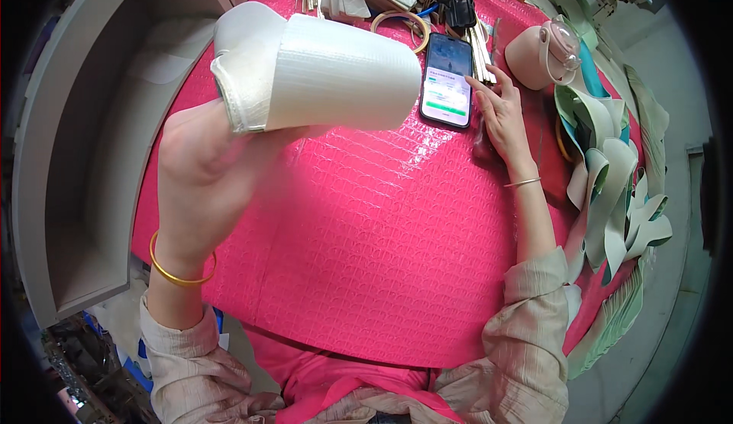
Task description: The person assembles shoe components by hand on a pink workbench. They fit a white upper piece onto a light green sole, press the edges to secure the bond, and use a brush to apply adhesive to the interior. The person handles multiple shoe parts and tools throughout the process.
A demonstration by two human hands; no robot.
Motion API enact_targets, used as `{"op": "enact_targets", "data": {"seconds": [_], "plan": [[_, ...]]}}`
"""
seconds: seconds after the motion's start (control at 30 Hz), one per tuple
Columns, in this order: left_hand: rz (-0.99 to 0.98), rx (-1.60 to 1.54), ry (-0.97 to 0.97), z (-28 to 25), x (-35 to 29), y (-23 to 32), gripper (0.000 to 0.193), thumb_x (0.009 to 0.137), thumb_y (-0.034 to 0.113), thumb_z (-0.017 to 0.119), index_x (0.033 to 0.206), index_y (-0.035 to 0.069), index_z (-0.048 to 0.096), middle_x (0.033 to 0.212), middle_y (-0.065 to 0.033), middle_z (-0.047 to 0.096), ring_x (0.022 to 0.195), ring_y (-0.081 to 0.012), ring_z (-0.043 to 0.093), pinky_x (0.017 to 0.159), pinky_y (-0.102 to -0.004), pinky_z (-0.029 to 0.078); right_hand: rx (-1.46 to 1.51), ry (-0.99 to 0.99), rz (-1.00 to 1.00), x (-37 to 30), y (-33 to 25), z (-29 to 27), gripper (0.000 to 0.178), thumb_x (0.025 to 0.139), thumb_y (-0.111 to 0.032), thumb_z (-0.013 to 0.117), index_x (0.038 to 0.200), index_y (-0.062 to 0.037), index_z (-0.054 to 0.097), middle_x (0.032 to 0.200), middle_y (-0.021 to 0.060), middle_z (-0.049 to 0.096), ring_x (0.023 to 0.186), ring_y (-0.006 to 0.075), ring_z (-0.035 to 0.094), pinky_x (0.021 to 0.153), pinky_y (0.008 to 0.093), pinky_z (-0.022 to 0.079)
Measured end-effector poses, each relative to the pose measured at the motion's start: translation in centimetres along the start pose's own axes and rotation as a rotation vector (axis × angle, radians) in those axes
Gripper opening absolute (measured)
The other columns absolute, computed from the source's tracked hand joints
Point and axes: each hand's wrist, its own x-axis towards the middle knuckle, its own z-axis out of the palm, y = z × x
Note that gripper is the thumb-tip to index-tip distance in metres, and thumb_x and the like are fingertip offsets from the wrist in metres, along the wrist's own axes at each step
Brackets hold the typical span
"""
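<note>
My left hand (210, 164) is raised close to the camera, its fingers wrapped round a white curved piece (347, 72) with a ribbed face and a stitched edge. The piece covers most of these fingers, and the hand is slightly blurred. To the right, the fingertips of my right hand (500, 111) are stretched out at the edge of a black smartphone (447, 80), which lies on the table with its screen lit. Nothing is held in my right hand.
Pink textured sheeting (366, 248) covers the table. A grey shelf (46, 164) stands at the left. At the right are a white lidded cup (528, 61) and a pile of white and green curved pieces (611, 195). Tape rolls (398, 17) lie at the back.
</note>
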Motion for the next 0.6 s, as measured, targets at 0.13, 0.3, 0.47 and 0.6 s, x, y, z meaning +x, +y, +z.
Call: {"op": "enact_targets", "data": {"seconds": [0.13,0.3,0.47,0.6], "plan": [[-0.042,0.006,-0.015,0.0,-0.2,0.0,0.023,0.072,-0.005,0.055,0.092,-0.002,0.066,0.077,-0.0102,0.067,0.066,-0.0166,0.064,0.06,-0.0258,0.047,-0.103,-0.014,-0.03,0.0,0.2,0.0,0.026,0.09,-0.025,0.05,0.111,-0.0176,0.065,0.123,0.009,0.048,0.095,0.0268,0.047,0.088,0.0361,0.039],[-0.007,0.015,-0.03,-0.1,-0.6,-0.3,0.028,0.067,-0.005,0.053,0.091,-0.001,0.067,0.076,-0.011,0.066,0.065,-0.0194,0.064,0.06,-0.0262,0.048,0.001,0.027,-0.001,0.0,-0.2,0.0,0.029,0.092,-0.025,0.047,0.115,-0.0169,0.062,0.122,0.0114,0.048,0.1,0.0279,0.047,0.091,0.0356,0.038],[-0.046,0.042,-0.167,-0.9,-0.8,0.1,0.015,0.076,-0.007,0.063,0.091,-0.006,0.065,0.082,-0.0106,0.068,0.077,-0.0175,0.066,0.069,-0.026,0.05,0.185,0.062,0.035,-0.2,0.8,0.0,0.03,0.094,-0.026,0.044,0.117,-0.0145,0.06,0.119,0.0138,0.048,0.108,0.0289,0.045,0.094,0.0353,0.035],[-0.05,0.111,-0.192,-1.0,-1.2,-0.1,0.014,0.076,-0.007,0.063,0.09,-0.005,0.065,0.08,-0.011,0.068,0.076,-0.0183,0.066,0.067,-0.0261,0.05,0.207,0.057,0.049,-0.3,0.9,0.1,0.031,0.094,-0.027,0.043,0.117,-0.013,0.06,0.118,0.0141,0.048,0.111,0.029,0.045,0.095,0.0356,0.035]]}}
